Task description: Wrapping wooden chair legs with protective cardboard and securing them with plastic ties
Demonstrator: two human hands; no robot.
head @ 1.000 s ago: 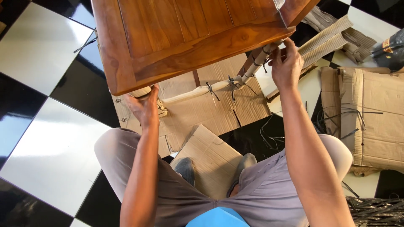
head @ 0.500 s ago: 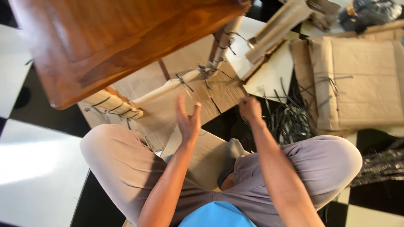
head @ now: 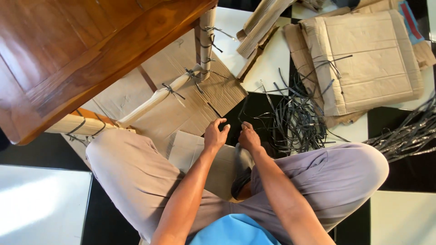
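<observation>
I sit cross-legged on the floor. My left hand (head: 215,134) and my right hand (head: 248,137) hover close together in front of my knees, over the edge of a cardboard sheet (head: 186,149) and a black floor tile. The left fingers are bent and apart, with nothing in them. The right fingers are folded under and nothing shows in them. A tangle of black plastic straps (head: 295,119) lies just right of the right hand. A brown wooden table (head: 81,50) stands at upper left. Its legs (head: 207,41) and rail (head: 154,100) are wrapped in pale paper bound with black ties.
Flattened cardboard (head: 181,86) lies under the table. Folded cardboard pieces (head: 368,59) are stacked at upper right, with a corrugated strip (head: 260,22) beside them. More black straps (head: 408,132) trail in from the right edge. The floor is glossy black and white tiles (head: 41,204).
Both hands left the wrapped table legs and came down together in front of my knees. The view has swung right, so the table now sits at upper left.
</observation>
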